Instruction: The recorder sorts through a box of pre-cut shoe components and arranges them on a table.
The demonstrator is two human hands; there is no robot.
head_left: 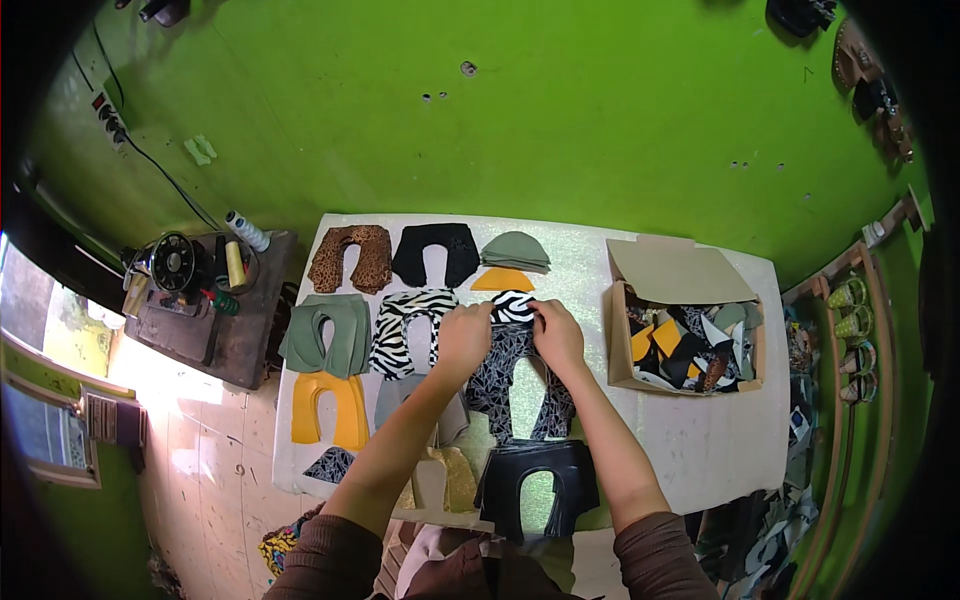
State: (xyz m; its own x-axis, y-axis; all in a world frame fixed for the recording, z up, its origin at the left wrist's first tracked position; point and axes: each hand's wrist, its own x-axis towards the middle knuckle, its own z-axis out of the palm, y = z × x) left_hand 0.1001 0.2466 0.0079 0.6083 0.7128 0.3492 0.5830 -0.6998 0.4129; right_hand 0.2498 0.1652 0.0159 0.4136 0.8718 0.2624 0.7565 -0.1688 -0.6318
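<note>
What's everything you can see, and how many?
Table: one, whitish, centre
Box: one, brown, table's right
U-shaped pieces: about nine groups, plain and patterned, on table
Half-moon pieces: at least three groups, green, yellow, zebra, on table
Scraps: many, mixed, box and lower right
Sewing machine: one, black, far left
Spools: several, mixed, beside machine
Power strip: one, black, upper left
Footwear: several, mixed, right
Back wall: one, green, behind
Left hand: one, bare, zebra half-moon's left edge
Right hand: one, bare, its right edge

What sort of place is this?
Likely a small shoe-making workshop: a sewing machine on a side table at left, stacks of U-shaped cut pieces on the worktable, and shoes at far right.
</note>
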